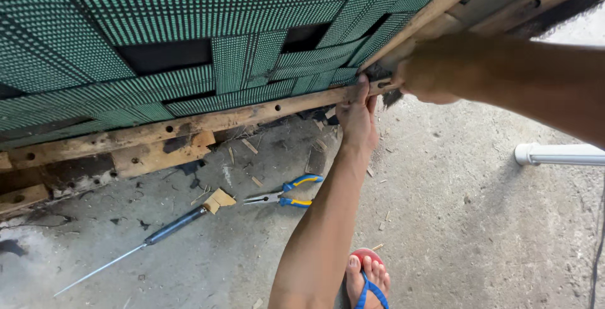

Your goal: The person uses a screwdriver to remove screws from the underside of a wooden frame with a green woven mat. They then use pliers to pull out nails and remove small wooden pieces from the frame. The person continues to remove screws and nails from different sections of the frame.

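At twelve o'clock, across upper frame: green woven webbing (pixel 189 25) stretched over weathered wooden frame rail (pixel 189 122), nail holes visible.
Left hand (pixel 358 117), at centre: fingers clasped on rail's lower edge, thumb pressed against the wood.
Right hand (pixel 428 73), at two o'clock: clenched at the rail corner beside left hand; object held, if any, hidden, cannot tell.
At six o'clock on concrete floor (pixel 479 233): blue-and-yellow-handled pliers (pixel 287 194); long-shafted screwdriver (pixel 142 246) at seven o'clock; wood splinters scattered between.
At four o'clock: white pipe (pixel 558 154). Bottom edge: foot in red-and-blue flip-flop (pixel 367 276).
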